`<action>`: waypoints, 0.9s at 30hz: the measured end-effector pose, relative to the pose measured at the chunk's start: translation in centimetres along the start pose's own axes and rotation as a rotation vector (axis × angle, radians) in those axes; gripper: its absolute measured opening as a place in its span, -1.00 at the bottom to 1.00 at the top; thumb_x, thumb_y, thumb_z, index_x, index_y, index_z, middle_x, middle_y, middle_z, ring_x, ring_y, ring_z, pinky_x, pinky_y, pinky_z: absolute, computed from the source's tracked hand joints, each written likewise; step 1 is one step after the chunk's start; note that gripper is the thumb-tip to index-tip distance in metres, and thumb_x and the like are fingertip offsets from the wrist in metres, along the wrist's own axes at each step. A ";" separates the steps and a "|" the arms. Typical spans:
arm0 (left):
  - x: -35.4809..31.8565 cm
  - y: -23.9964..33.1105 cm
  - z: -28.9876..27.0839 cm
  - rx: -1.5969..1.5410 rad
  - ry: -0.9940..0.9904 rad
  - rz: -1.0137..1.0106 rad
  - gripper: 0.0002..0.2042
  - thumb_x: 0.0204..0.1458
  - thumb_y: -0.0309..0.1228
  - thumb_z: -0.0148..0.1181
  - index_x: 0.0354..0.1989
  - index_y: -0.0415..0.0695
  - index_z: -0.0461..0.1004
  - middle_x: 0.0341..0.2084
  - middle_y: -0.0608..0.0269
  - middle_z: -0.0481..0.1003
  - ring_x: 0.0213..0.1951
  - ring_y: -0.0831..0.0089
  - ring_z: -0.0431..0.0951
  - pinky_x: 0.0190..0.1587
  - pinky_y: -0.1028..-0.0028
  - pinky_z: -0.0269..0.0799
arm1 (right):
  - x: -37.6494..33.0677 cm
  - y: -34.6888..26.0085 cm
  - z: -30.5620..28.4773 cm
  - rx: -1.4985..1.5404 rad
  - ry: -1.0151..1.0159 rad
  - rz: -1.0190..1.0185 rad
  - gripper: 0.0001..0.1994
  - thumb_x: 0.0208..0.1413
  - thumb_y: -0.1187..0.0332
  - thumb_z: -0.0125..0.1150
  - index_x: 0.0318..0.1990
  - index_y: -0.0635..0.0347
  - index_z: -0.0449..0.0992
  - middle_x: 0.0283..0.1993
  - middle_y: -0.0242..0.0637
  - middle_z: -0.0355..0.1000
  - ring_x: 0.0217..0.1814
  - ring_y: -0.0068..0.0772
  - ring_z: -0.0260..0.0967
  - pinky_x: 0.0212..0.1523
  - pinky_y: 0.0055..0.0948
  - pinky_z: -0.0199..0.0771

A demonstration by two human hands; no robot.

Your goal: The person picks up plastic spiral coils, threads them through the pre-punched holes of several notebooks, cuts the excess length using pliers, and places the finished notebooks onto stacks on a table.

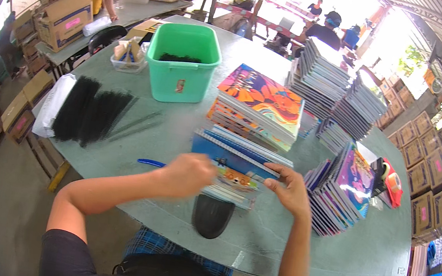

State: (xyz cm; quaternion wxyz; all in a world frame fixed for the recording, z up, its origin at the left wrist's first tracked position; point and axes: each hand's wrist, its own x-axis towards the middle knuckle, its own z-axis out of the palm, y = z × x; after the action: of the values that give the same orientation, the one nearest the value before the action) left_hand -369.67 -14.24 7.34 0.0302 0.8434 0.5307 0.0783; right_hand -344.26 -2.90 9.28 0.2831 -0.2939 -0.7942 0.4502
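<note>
A blue-covered notebook (232,156) stands tilted on the table in front of me, its bound edge upward. My right hand (289,189) pinches its right end between thumb and fingers. My left hand (188,174), smeared a little by motion, is curled closed near the notebook's left side; what it holds, if anything, is hidden. Just beyond my left wrist a curved blue handle (151,162) sticks out. Below the blue notebook lies another notebook with an orange animal on its cover (237,179). Closer to me is a dark, rounded flat thing (212,218).
Black binding coils (90,113) lie at the left beside a green bin (179,77) with black pieces inside. Notebook stacks stand beyond (261,101), at the back right (324,76) and at right (342,190). A tape dispenser (389,180) sits farther right. Cardboard boxes and other people surround the table.
</note>
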 end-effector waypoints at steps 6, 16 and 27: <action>-10.9 -9.3 7.9 -0.077 -0.018 -0.342 -0.61 -0.17 -0.28 0.25 -0.18 -0.21 0.38 -0.19 -0.12 0.34 -0.10 0.01 0.34 -0.10 0.16 0.31 | 6.3 -6.4 6.3 -0.615 -0.191 -0.245 -0.72 0.03 0.27 0.15 -0.16 0.27 0.51 -0.29 0.02 0.47 -0.24 0.03 0.42 -0.22 -0.26 0.41; -5.7 -3.2 -0.9 -1.088 0.163 -0.676 -0.68 0.03 -0.31 -0.04 -0.10 -0.24 0.30 -0.35 0.07 0.40 -0.41 0.34 0.45 -0.35 0.40 0.38 | 11.8 -5.4 11.5 -0.327 -0.078 -0.168 -0.72 -0.10 0.51 0.21 -0.15 0.19 0.53 -0.26 -0.16 0.53 -0.25 -0.37 0.49 -0.15 -0.43 0.44; -4.4 -3.2 -1.6 -1.194 0.200 -0.681 -0.59 0.07 -0.26 -0.12 0.03 -0.26 0.24 -0.32 0.16 0.37 -0.40 0.46 0.41 -0.34 0.48 0.37 | 11.8 -5.3 11.6 -0.249 -0.178 -0.229 -0.67 -0.12 0.60 0.04 -0.19 0.06 0.59 -0.17 -0.19 0.50 -0.28 -0.22 0.43 -0.18 -0.35 0.40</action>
State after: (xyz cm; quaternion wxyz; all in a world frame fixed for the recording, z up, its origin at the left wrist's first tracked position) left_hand -374.64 -16.82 8.09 0.4629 0.4577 0.6321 0.4204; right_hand -361.55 -2.97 11.06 0.2224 -0.1931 -0.8940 0.3376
